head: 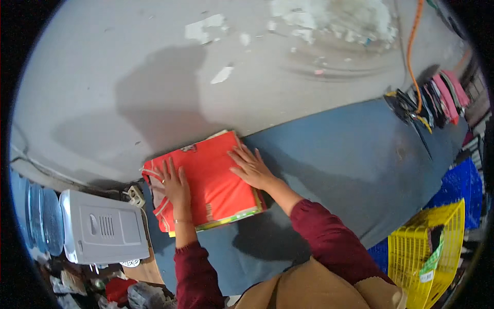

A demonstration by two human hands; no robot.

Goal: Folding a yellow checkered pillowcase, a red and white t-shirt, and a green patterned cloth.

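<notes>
A stack of folded garments lies on the blue-covered table point(335, 154), against the wall. On its top is a red garment point(216, 174) with a light-edged neckline at the left end; green and yellow layers show at the near edge. My left hand point(175, 187) rests flat on the left part of the red garment, fingers spread, a ring on one finger. My right hand point(251, 168) lies palm down over the garment's right edge, fingers apart. Neither hand grips anything.
A white water dispenser point(108, 228) with a blue bottle point(44, 220) stands left, beside a power socket point(136, 196). Scissors point(418, 133) and folded clothes point(445, 96) lie far right. A yellow basket point(424, 251) stands lower right. An orange cord point(412, 50) hangs above the scissors.
</notes>
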